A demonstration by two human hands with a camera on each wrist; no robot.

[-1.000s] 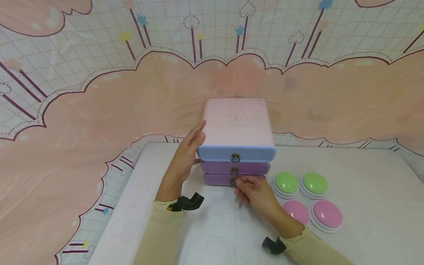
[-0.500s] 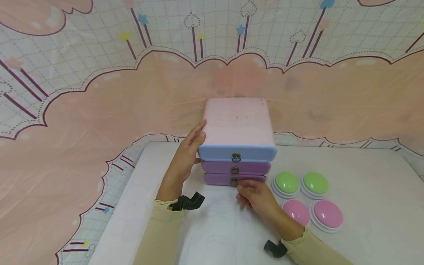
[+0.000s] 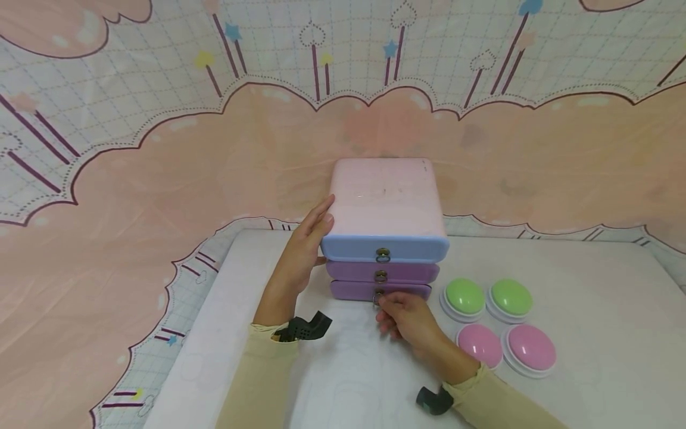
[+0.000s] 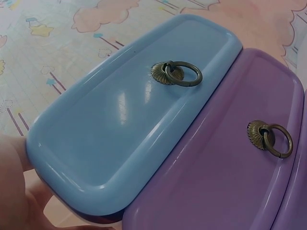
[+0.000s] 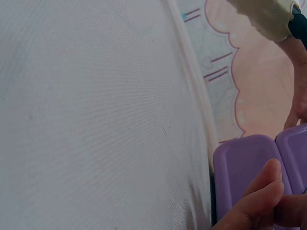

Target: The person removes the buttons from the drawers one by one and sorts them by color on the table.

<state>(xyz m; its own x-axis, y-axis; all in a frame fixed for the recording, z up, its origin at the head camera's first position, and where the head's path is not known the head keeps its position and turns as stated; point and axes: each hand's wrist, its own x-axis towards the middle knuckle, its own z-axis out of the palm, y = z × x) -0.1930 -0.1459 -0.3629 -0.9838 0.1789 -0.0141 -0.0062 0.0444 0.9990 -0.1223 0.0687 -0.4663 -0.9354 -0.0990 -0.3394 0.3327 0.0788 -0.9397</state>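
Right hand (image 3: pixel 404 319) nearest, fingers curled, pinching the ring pull (image 3: pixel 377 296) of the bottom purple drawer (image 3: pixel 354 290) low on the drawer chest (image 3: pixel 383 202). Left hand (image 3: pixel 301 257) flat against the chest's left side, fingers straight, beside the blue top drawer (image 3: pixel 351 248). Chest stands on the white counter (image 3: pixel 589 298), mid-back. To its right, near the chest: two pink domes (image 3: pixel 529 348) in front, two green domes (image 3: pixel 464 295) behind. Pink patterned cloth (image 3: pixel 161 179) beyond.

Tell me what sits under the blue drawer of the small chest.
Under the blue drawer sit two purple drawers, stacked and closed. The right hand pinches the bottom drawer's ring pull. All drawers are shut, so their contents are hidden.
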